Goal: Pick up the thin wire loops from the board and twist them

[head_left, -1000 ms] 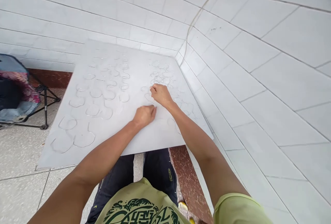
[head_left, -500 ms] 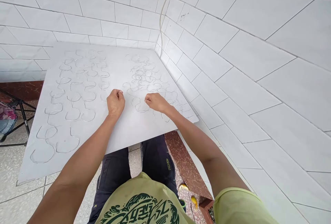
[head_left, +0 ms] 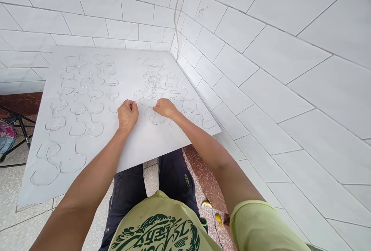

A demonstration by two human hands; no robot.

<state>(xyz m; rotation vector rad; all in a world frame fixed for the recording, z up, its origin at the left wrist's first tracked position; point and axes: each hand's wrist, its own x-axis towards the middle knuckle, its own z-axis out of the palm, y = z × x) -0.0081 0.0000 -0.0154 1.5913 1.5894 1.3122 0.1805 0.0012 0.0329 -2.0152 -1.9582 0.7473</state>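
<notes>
Over the middle of a white board (head_left: 130,154), my left hand (head_left: 128,116) is closed, thumb pressed against the curled index finger. A short gap to its right, my right hand (head_left: 165,108) pinches its fingertips together, pointing left. Whatever lies between the fingers of either hand is too thin to make out. Right of and behind my right hand spreads a tangle of thin bent wires (head_left: 158,83). On the board's left side, S-shaped curved wires (head_left: 78,127) lie in rough columns, some partly behind my left forearm.
White tiled walls (head_left: 232,58) meet in a corner behind and right of the board. A pale cable (head_left: 175,19) runs down that corner. At the left stands a black folding frame (head_left: 21,127) with cloth on it. Small yellow objects (head_left: 218,219) lie on the floor below right.
My right hand has moved left, closer to my left hand, still pinched. My left hand stays nearly in place. The view has shifted slightly.
</notes>
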